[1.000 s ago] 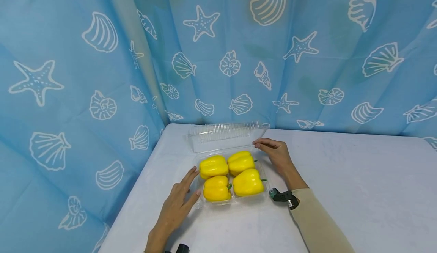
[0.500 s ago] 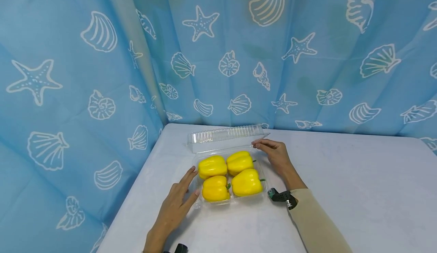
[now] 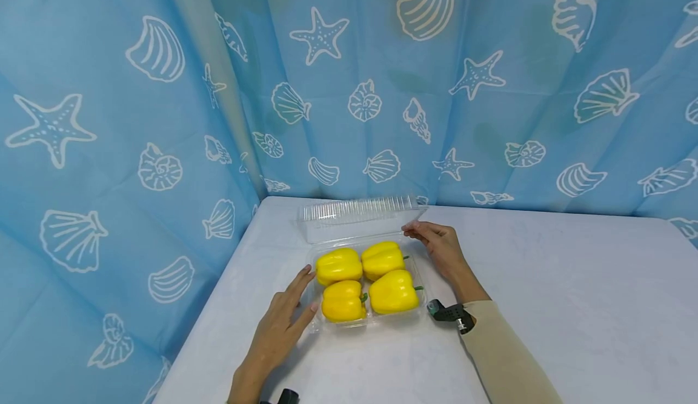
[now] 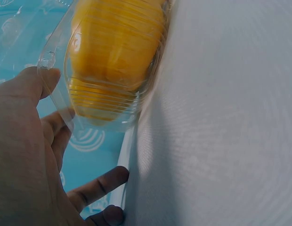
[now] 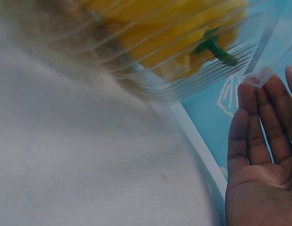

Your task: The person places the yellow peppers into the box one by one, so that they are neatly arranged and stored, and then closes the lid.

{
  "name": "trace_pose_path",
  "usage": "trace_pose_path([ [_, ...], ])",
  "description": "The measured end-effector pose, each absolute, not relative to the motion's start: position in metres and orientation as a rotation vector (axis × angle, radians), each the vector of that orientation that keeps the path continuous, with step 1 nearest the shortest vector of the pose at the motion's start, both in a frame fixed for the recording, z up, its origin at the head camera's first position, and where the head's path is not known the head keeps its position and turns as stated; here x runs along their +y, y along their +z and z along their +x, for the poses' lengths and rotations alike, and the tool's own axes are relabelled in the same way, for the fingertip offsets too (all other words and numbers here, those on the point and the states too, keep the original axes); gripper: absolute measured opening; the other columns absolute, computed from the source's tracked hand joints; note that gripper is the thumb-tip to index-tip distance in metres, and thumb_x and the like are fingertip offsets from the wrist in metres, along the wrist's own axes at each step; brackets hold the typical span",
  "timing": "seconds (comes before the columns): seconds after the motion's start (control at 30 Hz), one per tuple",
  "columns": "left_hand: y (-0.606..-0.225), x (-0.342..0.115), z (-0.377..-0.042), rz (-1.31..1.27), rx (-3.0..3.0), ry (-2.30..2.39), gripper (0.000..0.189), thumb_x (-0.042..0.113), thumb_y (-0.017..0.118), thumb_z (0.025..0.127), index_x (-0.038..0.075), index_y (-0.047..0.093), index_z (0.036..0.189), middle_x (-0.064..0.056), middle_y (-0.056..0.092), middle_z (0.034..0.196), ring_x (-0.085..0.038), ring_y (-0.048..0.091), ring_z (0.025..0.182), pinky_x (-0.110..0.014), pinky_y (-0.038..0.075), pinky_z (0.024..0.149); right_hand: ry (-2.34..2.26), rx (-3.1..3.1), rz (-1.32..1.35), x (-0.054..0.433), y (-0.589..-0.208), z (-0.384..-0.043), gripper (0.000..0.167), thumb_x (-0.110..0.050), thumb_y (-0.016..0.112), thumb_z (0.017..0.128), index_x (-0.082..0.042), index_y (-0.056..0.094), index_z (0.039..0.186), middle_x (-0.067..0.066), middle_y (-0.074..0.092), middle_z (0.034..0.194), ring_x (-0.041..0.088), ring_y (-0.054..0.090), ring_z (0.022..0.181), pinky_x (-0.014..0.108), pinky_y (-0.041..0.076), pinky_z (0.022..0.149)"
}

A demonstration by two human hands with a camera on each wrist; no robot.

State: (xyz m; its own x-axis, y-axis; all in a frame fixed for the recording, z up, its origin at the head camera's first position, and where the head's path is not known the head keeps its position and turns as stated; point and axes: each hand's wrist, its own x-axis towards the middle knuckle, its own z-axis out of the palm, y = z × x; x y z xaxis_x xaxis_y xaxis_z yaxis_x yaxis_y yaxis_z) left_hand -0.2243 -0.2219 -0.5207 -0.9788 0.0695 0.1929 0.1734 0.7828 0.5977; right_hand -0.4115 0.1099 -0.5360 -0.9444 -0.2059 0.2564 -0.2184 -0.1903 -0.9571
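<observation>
A clear plastic clamshell container [image 3: 322, 325] stands open on the table, with several yellow bell peppers [image 3: 394, 292] inside it. Its ribbed lid [image 3: 357, 210] leans back at the far side. My left hand [image 3: 278, 325] rests at the container's left side, fingers spread. In the left wrist view, thumb and forefinger touch the rim [image 4: 59, 103] while the other fingers reach toward the table. At the far right corner, beside the lid's hinge, my right hand [image 3: 443, 249] pinches the plastic edge. The right wrist view shows its fingers [image 5: 271, 122] fairly straight, tips at a clear corner [image 5: 259, 77].
A white cloth covers the table [image 3: 545, 307], which stretches well to the right. Behind it and along the left hang blue curtains [image 3: 349, 131] with shells and starfish. A black wrist device [image 3: 452, 313] sits by the right sleeve, close to the container.
The lid tips farther back half a second ago, then comes slightly forward again now. Both hands and the peppers stay in place; the head view shifts slightly.
</observation>
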Motion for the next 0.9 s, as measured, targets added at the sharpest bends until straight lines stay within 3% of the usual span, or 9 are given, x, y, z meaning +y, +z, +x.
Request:
trace_pose_path([
  [0.27,-0.5199,-0.2213,-0.2236,-0.190,-2.817,-0.966,0.058,0.053,0.049,0.102,0.045,0.029,0.155,0.028,0.018,0.160,-0.013,0.048,0.117,-0.045,0.047,0.092,2.507,-1.927,0.492,0.1130,-0.5354,-0.4104,0.032,-0.026,0.068,0.097,0.004,0.074,0.108,0.009,0.072,0.110,0.020,0.066,0.106,0.031,0.048,0.098],
  [0.47,-0.5202,-0.2218,-0.2240,-0.198,-2.817,-0.969,0.058,0.052,0.049,0.102,0.044,0.029,0.156,0.028,0.018,0.160,-0.013,0.048,0.115,-0.044,0.047,0.091,2.614,-1.898,0.392,0.1144,-0.5327,-0.4091,0.015,-0.016,0.068,0.097,-0.010,0.078,0.105,0.002,0.072,0.109,0.016,0.066,0.104,0.028,0.049,0.096],
  [0.63,-0.5209,-0.2224,-0.2249,-0.217,-2.807,-0.976,0.058,0.050,0.050,0.102,0.043,0.029,0.156,0.027,0.018,0.161,-0.014,0.048,0.116,-0.045,0.047,0.091,2.640,-1.911,0.272,0.1163,-0.5325,-0.4081,0.018,-0.011,0.064,0.098,-0.021,0.079,0.099,-0.003,0.070,0.109,0.011,0.062,0.102,0.023,0.050,0.091],
  [0.9,-0.5199,-0.2218,-0.2223,-0.199,-2.810,-0.982,0.059,0.052,0.049,0.102,0.044,0.028,0.156,0.023,0.021,0.161,-0.014,0.050,0.115,-0.047,0.047,0.091,2.564,-2.028,0.323,0.1176,-0.5327,-0.4072,0.015,-0.022,0.068,0.097,-0.015,0.079,0.105,-0.002,0.073,0.110,0.016,0.063,0.106,0.028,0.051,0.092],
])
